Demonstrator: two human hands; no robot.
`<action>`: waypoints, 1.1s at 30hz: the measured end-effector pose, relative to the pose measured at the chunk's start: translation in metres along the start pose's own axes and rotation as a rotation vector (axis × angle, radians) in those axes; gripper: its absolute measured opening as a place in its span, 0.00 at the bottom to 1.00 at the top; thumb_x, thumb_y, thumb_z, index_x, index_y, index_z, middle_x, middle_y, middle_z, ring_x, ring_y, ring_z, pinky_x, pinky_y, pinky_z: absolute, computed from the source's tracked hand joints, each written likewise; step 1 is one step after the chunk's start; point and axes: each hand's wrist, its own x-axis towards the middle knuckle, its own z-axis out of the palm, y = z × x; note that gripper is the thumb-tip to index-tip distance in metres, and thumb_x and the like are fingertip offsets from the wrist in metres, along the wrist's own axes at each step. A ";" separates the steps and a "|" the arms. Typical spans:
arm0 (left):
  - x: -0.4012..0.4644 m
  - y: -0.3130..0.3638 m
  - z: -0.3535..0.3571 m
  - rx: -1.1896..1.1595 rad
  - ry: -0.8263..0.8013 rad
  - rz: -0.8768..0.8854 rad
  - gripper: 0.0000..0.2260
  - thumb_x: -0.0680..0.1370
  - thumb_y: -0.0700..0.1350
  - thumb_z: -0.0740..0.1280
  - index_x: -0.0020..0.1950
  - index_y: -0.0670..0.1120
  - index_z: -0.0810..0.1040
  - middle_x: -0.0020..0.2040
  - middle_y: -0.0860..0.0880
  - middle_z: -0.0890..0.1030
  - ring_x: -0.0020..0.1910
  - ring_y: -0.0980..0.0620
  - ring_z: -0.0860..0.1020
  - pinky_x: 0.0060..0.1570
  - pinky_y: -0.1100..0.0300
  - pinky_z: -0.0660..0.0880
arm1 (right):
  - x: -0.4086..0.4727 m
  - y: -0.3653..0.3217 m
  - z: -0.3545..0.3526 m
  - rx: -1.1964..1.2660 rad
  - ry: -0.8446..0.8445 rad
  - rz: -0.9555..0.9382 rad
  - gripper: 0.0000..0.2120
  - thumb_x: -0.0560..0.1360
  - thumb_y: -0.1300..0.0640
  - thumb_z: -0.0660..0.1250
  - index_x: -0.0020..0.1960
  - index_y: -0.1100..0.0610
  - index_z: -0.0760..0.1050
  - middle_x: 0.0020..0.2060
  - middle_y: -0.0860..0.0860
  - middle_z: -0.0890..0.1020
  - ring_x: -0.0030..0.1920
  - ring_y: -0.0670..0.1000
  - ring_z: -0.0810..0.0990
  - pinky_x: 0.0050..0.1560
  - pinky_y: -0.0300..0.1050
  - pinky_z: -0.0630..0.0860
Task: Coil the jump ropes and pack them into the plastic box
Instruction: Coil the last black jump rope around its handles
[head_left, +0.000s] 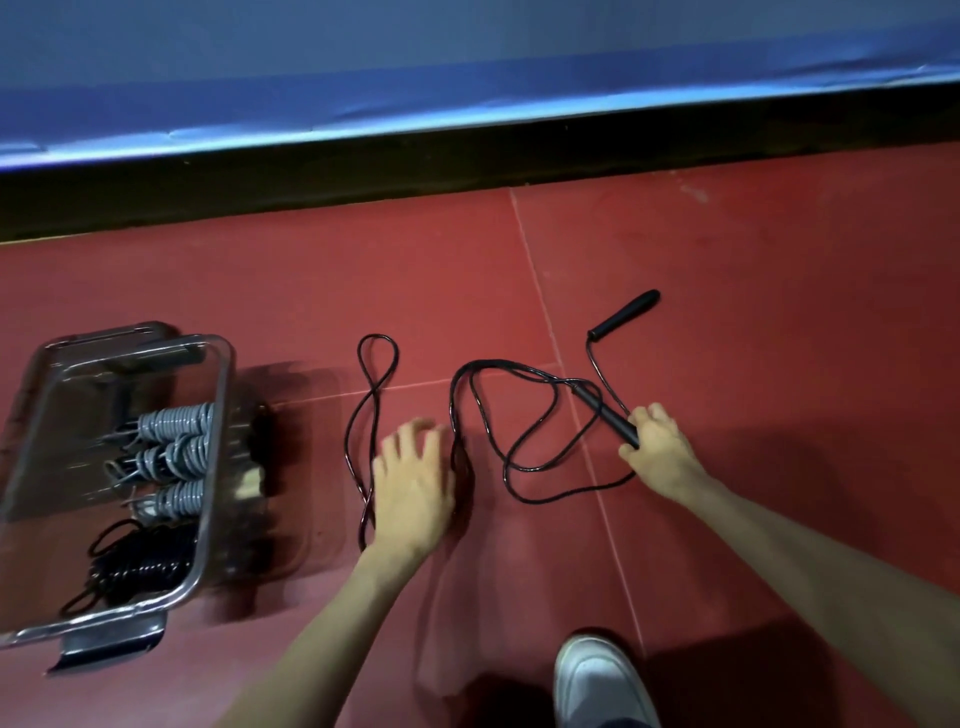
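Red floor (727, 270) runs under me to a blue mat (467, 78). My right hand (660, 447) grips one handle (605, 413) of the black rope (498, 415), which sprawls loose across the floor; its other handle (626, 312) lies farther off. My left hand (413, 488) hovers blurred over the rope, fingers (410, 434) spread, grasping nothing. At left sits the box (221, 415), coiled ropes (171, 457) inside.

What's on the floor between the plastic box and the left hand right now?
In the head view, one long narrow loop of the black jump rope lies on the red floor between the plastic box and the left hand; otherwise bare floor.
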 end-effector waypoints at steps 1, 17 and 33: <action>0.000 0.010 0.001 0.021 -0.078 0.120 0.18 0.73 0.48 0.58 0.62 0.48 0.75 0.59 0.47 0.74 0.51 0.40 0.74 0.45 0.50 0.72 | -0.004 0.000 0.002 0.069 0.004 0.005 0.13 0.75 0.59 0.68 0.57 0.61 0.72 0.52 0.53 0.68 0.55 0.58 0.74 0.58 0.48 0.71; 0.000 -0.018 0.024 0.457 -0.262 0.576 0.13 0.69 0.40 0.53 0.37 0.46 0.78 0.33 0.48 0.78 0.32 0.46 0.77 0.32 0.57 0.73 | -0.021 -0.016 0.008 0.187 -0.114 -0.149 0.05 0.76 0.59 0.66 0.51 0.58 0.74 0.39 0.50 0.75 0.42 0.54 0.76 0.38 0.42 0.67; 0.019 -0.065 -0.020 0.714 -0.439 -0.032 0.17 0.81 0.40 0.50 0.68 0.47 0.68 0.65 0.48 0.73 0.65 0.47 0.70 0.62 0.55 0.64 | 0.011 -0.041 -0.005 -0.392 0.064 -0.260 0.16 0.79 0.48 0.61 0.62 0.57 0.69 0.60 0.54 0.71 0.61 0.57 0.68 0.61 0.51 0.65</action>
